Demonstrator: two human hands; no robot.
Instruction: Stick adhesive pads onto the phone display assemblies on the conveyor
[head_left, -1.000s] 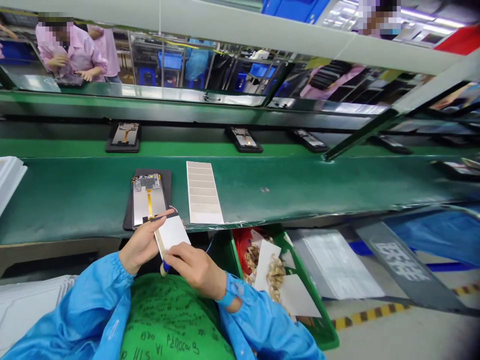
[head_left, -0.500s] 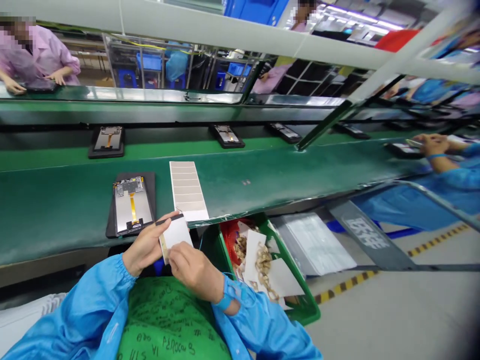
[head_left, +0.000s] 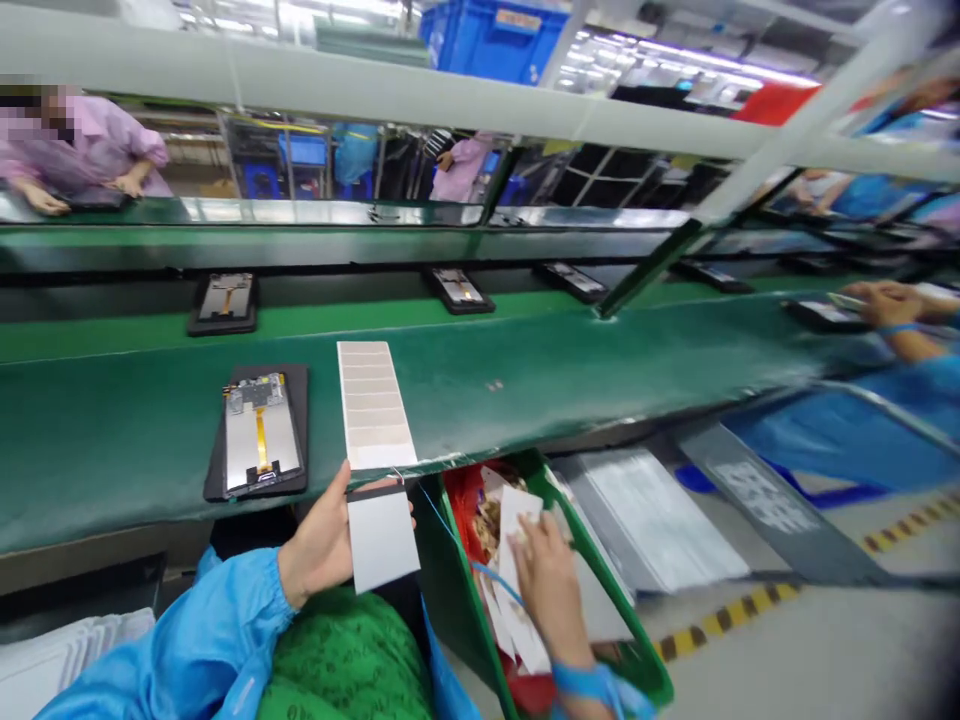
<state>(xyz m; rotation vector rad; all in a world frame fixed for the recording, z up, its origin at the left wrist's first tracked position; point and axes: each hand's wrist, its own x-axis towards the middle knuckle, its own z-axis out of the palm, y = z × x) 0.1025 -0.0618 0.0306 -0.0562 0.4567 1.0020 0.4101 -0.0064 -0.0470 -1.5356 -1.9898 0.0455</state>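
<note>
Just below the label sheet (head_left: 376,405), the left hand (head_left: 319,550) holds the white panel (head_left: 384,540), with the thumb at its upper left corner and fingertips around its right edge. A dark strip spans the top edge of the panel. Below and to the right of the label sheet, the right hand (head_left: 551,580) is over the green bin (head_left: 626,625). Its fingers are partly spread and blurred; whether they pinch anything cannot be determined. The bin contains white sheets and tan scraps. A blue cord (head_left: 487,572) crosses the near left part of the bin. To the left of the label sheet, an open device (head_left: 261,440) lies on a black pad (head_left: 298,420), both on the green surface (head_left: 465,385). Beyond the label sheet, further open devices (head_left: 459,288) lie in a row. Far to its right, a co-worker's hands (head_left: 892,303) are at another device (head_left: 825,314).
</note>
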